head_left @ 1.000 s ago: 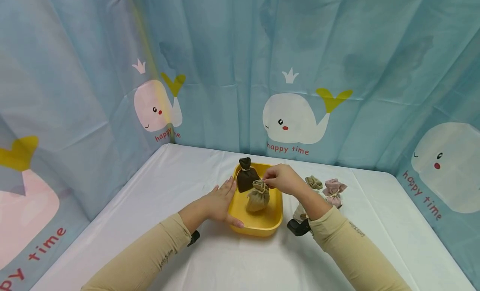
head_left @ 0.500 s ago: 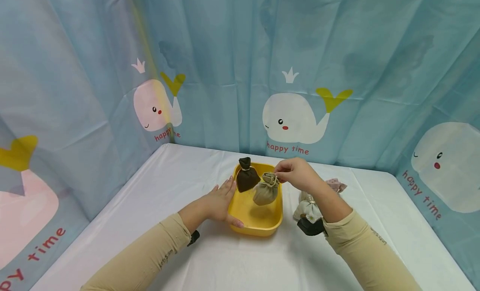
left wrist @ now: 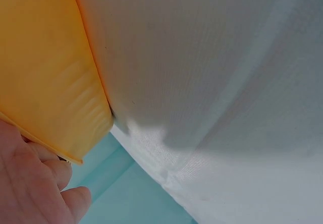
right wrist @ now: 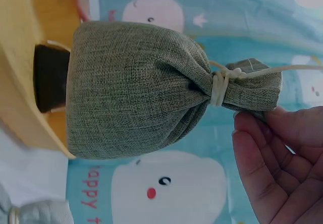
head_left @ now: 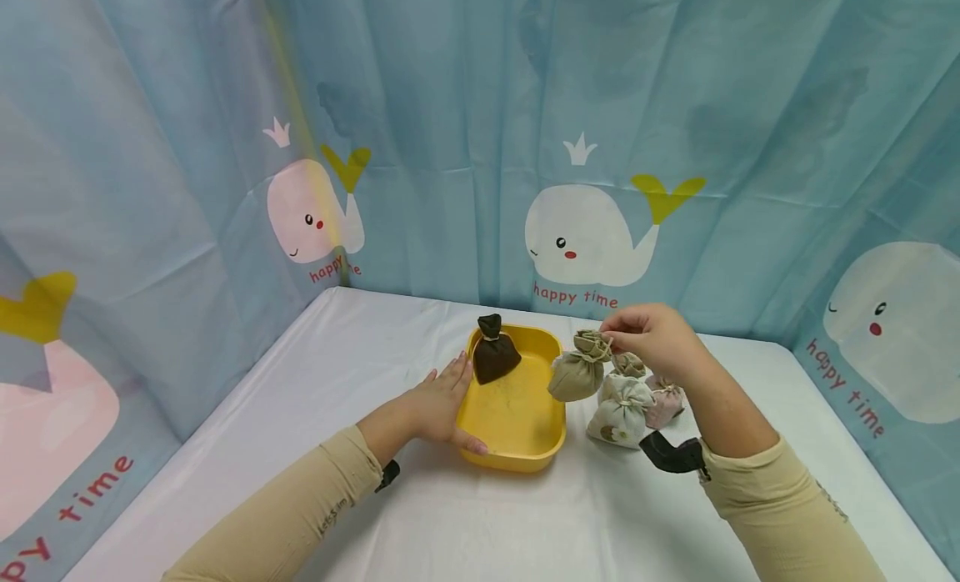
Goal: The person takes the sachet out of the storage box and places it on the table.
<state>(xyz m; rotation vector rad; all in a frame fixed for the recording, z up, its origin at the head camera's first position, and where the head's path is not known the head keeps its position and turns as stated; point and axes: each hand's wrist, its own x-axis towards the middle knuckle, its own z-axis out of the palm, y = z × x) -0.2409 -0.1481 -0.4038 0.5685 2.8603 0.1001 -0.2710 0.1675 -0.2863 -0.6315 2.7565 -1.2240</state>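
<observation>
Beneath right hand (head_left: 651, 336), olive pouch (head_left: 575, 375) now hangs clear of yellow tray (head_left: 517, 444), pinched by tied neck, carried toward pouch cluster (head_left: 633, 398). Left hand (head_left: 442, 398) flat, steadying tray rim; brown pouch (head_left: 495, 357) remains inside.

We see the left hand (head_left: 442, 403) low and flat, fingers straight, thumb stretched right, forearm reaching in from the near left. The right hand (head_left: 654, 338) is raised at the right, fingertips (right wrist: 252, 133) pinched together, wrist bent.
</observation>
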